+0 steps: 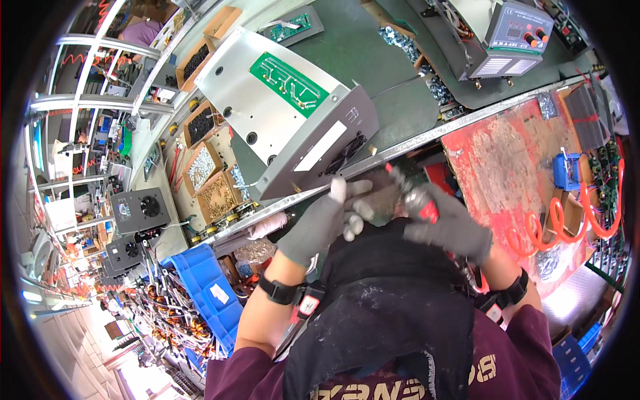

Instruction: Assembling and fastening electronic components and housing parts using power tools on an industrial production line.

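Observation:
My left hand (317, 223), in a grey glove with pale fingertips, hovers at the near edge of the metal casing. Its fingers are apart and nothing shows in them. My right hand (457, 227), also gloved, is wrapped round a red and grey power screwdriver (415, 199), blurred, its tip pointing up and left toward the bench edge. In front of my hands a casing lies on the green bench mat, with a pale metal plate (233, 110) and a dark grey vented end panel (327, 143). A green circuit board (290, 83) sits on the plate.
Cardboard trays of small screws (217, 197) line the bench's left side. A blue bin (207, 287) with wired parts is at lower left. Right stand a worn red board (507, 160), a coiled orange air hose (560, 223) and, farther back, a finished-looking grey machine (513, 40).

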Available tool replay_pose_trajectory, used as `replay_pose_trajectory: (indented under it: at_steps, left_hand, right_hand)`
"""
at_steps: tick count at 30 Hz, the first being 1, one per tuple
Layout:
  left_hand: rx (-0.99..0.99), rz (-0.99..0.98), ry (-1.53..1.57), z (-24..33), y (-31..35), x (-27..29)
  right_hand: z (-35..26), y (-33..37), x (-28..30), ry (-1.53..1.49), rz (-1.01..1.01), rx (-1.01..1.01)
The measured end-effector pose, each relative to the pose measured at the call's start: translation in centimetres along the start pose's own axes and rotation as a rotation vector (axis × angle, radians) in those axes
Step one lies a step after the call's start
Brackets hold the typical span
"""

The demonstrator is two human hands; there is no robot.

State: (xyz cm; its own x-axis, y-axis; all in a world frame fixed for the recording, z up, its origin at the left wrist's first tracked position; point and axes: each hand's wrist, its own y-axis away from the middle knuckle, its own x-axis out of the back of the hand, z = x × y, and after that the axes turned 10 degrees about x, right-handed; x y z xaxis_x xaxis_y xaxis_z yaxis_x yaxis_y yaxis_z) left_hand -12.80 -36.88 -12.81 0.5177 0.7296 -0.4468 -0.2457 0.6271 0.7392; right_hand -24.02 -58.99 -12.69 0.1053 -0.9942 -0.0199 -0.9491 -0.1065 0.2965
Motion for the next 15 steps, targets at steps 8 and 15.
replay_pose_trajectory:
  at_steps: [8, 15]
  left_hand:
    - [-0.371, -0.150, -0.530, 10.3, 10.5, 0.4]
    - [-0.577, 0.181, -1.882, 21.8, 0.0, 2.7]
  right_hand:
    - [-0.6, -3.6, 2.1, -0.141, 0.090, 0.001]
    - [-1.8, -3.9, 2.2, -0.137, 0.084, -0.122]
